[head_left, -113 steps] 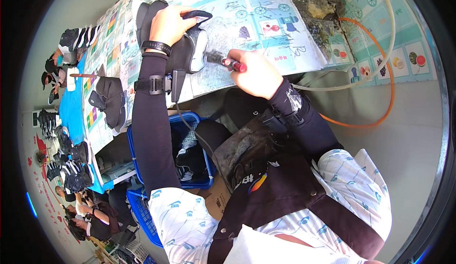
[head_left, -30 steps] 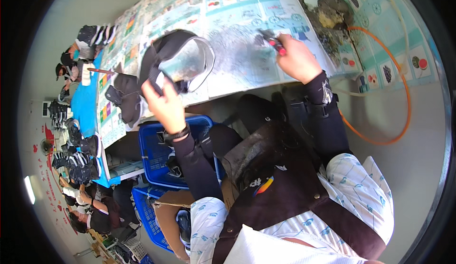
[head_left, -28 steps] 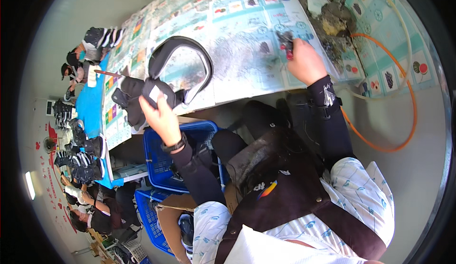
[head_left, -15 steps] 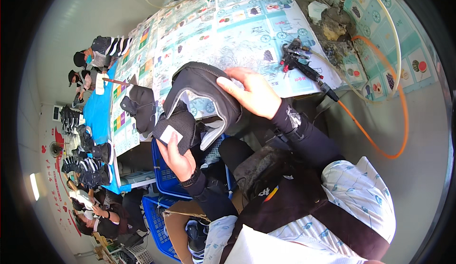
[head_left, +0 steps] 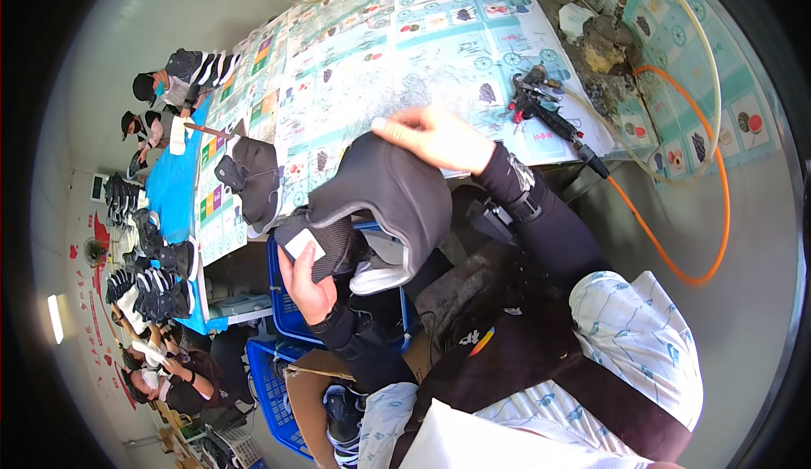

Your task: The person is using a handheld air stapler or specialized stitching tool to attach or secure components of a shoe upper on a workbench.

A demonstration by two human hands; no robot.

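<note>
Between my hands is a black shoe upper (head_left: 384, 184) with pale lining along its curved edge and a dark mesh part at its left end. My left hand (head_left: 311, 287) grips the mesh end from below, the thumb beside a small white square patch (head_left: 305, 244). At the far top edge of the upper, my right hand (head_left: 443, 138) has thumb and fingers closed on the rim; the fingertips are partly hidden. A second black shoe (head_left: 256, 184) lies on the table to the left, apart from my hands.
A black spray gun (head_left: 545, 110) with an orange hose (head_left: 646, 231) rests at the right of the patterned table (head_left: 372, 72). Blue baskets (head_left: 274, 393) and a cardboard box (head_left: 306, 397) stand below. Several people and rows of shoes (head_left: 156, 296) are at the left.
The upper has turned so its smooth outer side faces up and less of the opening shows. My right hand has moved slightly left along its top edge; the left keeps its grip.
</note>
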